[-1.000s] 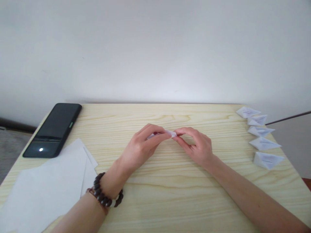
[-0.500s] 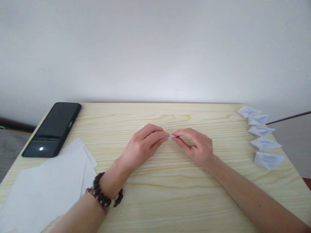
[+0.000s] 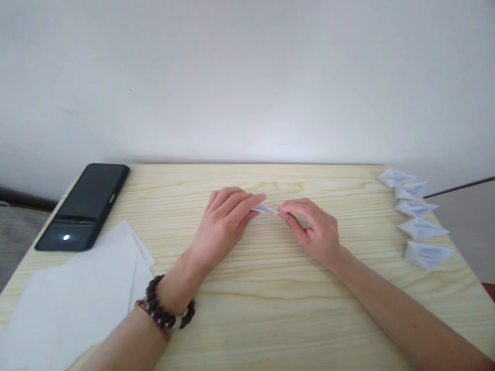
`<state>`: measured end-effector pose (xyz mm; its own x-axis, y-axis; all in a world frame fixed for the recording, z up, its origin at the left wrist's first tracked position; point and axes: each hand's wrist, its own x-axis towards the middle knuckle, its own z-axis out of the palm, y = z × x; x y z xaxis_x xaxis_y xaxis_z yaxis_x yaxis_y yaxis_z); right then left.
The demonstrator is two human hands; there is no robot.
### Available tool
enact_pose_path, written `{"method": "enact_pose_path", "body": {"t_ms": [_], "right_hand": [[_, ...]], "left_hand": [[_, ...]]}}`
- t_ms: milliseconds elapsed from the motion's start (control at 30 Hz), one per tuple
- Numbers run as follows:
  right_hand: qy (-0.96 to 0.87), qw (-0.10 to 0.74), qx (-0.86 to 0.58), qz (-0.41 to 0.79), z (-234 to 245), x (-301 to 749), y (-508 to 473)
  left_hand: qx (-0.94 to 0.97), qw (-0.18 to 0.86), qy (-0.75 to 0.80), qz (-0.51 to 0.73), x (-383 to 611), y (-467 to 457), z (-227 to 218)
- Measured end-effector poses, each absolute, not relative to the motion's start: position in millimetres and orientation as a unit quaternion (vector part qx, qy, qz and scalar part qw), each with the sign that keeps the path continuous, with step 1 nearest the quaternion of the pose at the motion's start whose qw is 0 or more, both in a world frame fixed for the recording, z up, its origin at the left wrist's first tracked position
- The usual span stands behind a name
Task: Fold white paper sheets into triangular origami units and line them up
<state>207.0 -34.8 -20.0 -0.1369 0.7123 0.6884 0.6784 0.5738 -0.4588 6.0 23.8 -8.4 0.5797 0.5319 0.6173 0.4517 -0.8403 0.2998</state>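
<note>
Between my hands is a small piece of folded white paper (image 3: 265, 208), its narrow tip pointing right. My left hand (image 3: 228, 219) grips its left part between thumb and fingers, which hide much of it. The thumb and forefinger of my right hand (image 3: 313, 226) pinch the pointed right tip. Both hands are just above the middle of the wood-grain table (image 3: 270, 319). A dark beaded bracelet (image 3: 162, 314) circles my left wrist.
Several folded paper boats (image 3: 423, 228) stand in a column along the table's right side. White paper sheets (image 3: 73, 304) lie overlapping at the left front. Behind them, a black phone (image 3: 83, 206) lies at the left edge. A pale wall (image 3: 247, 82) rises behind the table.
My left hand has shifted slightly left and its fingers have lifted, so more of the folded paper shows. My right hand stays nearly in place at the tip.
</note>
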Motion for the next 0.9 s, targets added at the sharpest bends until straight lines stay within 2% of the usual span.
{"method": "enact_pose_path", "body": {"t_ms": [133,367,533,667,900], "right_hand": [[-0.734,0.484,-0.476,0.022,-16.5,206.6,-33.2],[-0.725,0.489,-0.484,0.034,-15.5,207.6,-32.1],[-0.687,0.493,-0.519,0.128,-19.6,211.3,-31.3],[-0.684,0.485,-0.521,0.161,-20.7,213.7,-32.3],[-0.74,0.445,-0.477,0.166,-13.2,211.6,-35.3]], "left_hand": [[0.878,0.075,0.272,0.387,6.9,22.2,-8.0],[0.865,0.185,0.267,0.382,6.5,19.6,-9.9],[0.794,0.336,0.35,0.365,5.2,21.3,-7.7],[0.738,0.46,0.352,0.346,6.7,18.2,-3.5],[0.699,0.575,0.34,0.256,7.2,15.4,4.1]]}}
